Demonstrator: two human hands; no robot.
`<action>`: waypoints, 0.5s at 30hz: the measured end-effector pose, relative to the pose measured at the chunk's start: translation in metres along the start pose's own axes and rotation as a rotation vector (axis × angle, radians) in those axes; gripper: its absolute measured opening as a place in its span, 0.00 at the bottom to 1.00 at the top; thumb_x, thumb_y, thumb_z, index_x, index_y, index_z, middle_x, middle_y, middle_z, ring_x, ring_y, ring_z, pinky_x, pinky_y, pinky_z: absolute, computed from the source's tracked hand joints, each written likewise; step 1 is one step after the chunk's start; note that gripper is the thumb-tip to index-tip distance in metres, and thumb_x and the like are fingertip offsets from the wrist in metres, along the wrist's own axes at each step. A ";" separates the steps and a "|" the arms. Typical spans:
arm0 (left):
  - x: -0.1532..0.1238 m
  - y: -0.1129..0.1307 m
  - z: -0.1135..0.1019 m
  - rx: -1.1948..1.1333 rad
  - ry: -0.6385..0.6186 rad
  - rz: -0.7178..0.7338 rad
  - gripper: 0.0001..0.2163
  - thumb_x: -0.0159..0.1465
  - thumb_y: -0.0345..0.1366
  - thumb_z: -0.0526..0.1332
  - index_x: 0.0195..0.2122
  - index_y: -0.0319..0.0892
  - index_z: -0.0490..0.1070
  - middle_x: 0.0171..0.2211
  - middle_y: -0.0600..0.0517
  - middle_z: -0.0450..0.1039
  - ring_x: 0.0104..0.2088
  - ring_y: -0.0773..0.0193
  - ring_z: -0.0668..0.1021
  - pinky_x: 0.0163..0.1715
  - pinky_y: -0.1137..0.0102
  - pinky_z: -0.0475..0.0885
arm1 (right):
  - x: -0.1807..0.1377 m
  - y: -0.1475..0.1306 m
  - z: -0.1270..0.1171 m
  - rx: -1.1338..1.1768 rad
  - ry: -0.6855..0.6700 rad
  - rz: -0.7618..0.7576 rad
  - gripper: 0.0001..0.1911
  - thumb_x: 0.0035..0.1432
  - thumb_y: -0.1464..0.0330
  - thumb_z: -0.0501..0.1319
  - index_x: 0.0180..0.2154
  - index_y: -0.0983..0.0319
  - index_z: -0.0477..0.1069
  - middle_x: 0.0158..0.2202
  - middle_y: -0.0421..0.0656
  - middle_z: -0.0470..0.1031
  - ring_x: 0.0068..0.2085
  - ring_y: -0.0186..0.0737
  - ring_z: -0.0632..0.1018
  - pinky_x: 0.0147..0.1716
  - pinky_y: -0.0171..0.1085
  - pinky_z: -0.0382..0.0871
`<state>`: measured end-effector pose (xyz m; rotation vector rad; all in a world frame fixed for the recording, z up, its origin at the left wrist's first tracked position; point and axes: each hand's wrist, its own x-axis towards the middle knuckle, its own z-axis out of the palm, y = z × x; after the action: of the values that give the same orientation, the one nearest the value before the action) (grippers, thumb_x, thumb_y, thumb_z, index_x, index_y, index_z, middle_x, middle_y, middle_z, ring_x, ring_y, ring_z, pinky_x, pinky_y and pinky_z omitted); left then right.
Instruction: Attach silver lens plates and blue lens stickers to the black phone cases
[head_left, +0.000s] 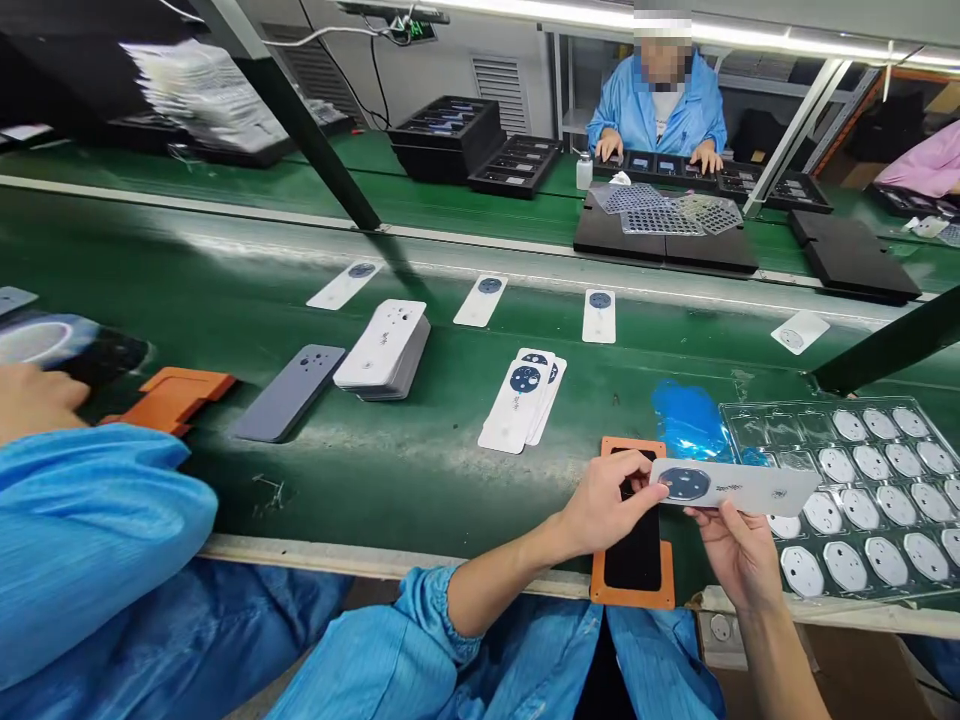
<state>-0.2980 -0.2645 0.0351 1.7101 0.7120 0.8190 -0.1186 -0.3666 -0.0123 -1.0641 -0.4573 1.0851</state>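
A white phone back panel (769, 490) with a dark round camera disc is held sideways in front of me. My left hand (611, 500) pinches its disc end between thumb and fingers. Below its middle, my right hand (739, 550) grips the lower edge. Under them an orange fixture (609, 590) with a black pad (634, 560) lies at the belt's near edge. To the right is a clear blister tray (772, 432) holding several white round discs (847, 567). Crumpled blue film (686, 420) lies behind my hands, and several panels (517, 405) with dark discs overlap to the left.
A stack of white panels (382, 345) and a grey phone cover (292, 395) lie left, near another orange fixture (180, 395) and a co-worker's sleeve (97, 520). Single panels (600, 325) dot the green belt (420, 480). Slanted posts (892, 345) rise beyond; a person (660, 105) sits opposite.
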 end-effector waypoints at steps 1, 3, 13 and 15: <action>-0.001 0.001 0.000 0.016 -0.006 0.024 0.08 0.64 0.37 0.62 0.29 0.39 0.70 0.27 0.53 0.70 0.27 0.68 0.70 0.30 0.73 0.65 | 0.000 0.000 -0.001 0.004 -0.004 0.007 0.17 0.56 0.63 0.71 0.48 0.56 0.78 0.45 0.46 0.81 0.41 0.44 0.82 0.41 0.45 0.80; -0.001 0.000 -0.001 0.032 -0.008 0.038 0.09 0.65 0.37 0.61 0.28 0.40 0.69 0.27 0.53 0.70 0.28 0.68 0.70 0.30 0.72 0.65 | 0.000 -0.001 -0.003 -0.010 -0.011 0.013 0.20 0.55 0.62 0.71 0.49 0.57 0.77 0.44 0.47 0.81 0.40 0.45 0.82 0.41 0.46 0.80; 0.005 -0.010 -0.009 -0.203 0.060 -0.066 0.12 0.62 0.44 0.65 0.29 0.39 0.73 0.31 0.49 0.74 0.31 0.64 0.74 0.32 0.71 0.69 | 0.013 -0.004 0.026 -0.207 -0.021 -0.089 0.19 0.47 0.60 0.75 0.41 0.60 0.80 0.41 0.48 0.82 0.44 0.49 0.82 0.52 0.52 0.74; 0.009 -0.014 -0.007 -0.262 0.105 -0.092 0.14 0.62 0.46 0.65 0.30 0.39 0.73 0.31 0.49 0.75 0.31 0.64 0.75 0.33 0.71 0.70 | 0.017 0.002 0.044 -0.265 -0.026 -0.112 0.19 0.46 0.61 0.75 0.40 0.61 0.80 0.41 0.48 0.82 0.44 0.50 0.82 0.52 0.52 0.73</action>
<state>-0.2992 -0.2497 0.0245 1.3990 0.7148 0.9010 -0.1452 -0.3308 0.0028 -1.2419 -0.6877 0.9569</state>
